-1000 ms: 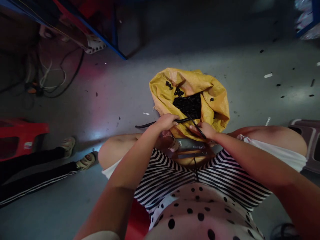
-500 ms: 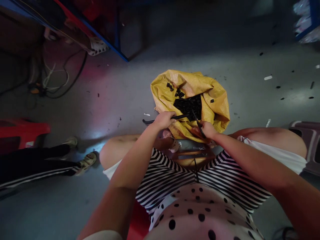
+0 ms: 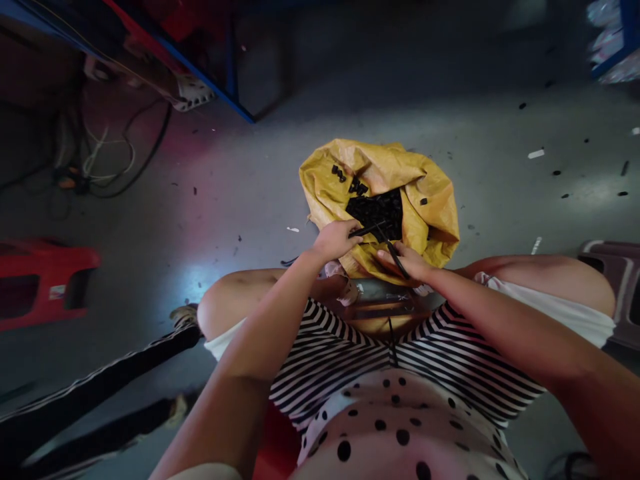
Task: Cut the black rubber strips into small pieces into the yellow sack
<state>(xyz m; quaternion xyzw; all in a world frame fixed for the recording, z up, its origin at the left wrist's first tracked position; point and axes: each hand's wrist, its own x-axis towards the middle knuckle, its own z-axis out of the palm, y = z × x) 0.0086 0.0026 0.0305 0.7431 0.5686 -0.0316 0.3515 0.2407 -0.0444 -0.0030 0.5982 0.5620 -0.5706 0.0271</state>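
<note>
My left hand (image 3: 337, 240) is closed around a black rubber-like strip (image 3: 369, 230). The strip's front end sticks out past my fingers over the bag, and its tail shows behind my wrist. In my right hand (image 3: 407, 261) is a pair of dark scissors (image 3: 393, 250), its blades at the strip's front end. Whether the blades touch the strip is hard to make out. Below both hands lies a yellow woven bag (image 3: 435, 180) with its mouth folded wide. Inside is a heap of small black pieces (image 3: 377, 208), and a few more rest on the bag's folds.
A red stool (image 3: 65, 257) stands on the left, with a co-worker's legs (image 3: 110, 373) nearby. Cables (image 3: 130, 160) lie on the floor at upper left, below a blue metal frame (image 3: 225, 93). A brownish-grey stool (image 3: 620, 280) is at right.
My left hand has moved slightly forward and right along with the strip, whose tail has drawn in. The scissors have shifted a little left. The co-worker's legs at left have stepped.
</note>
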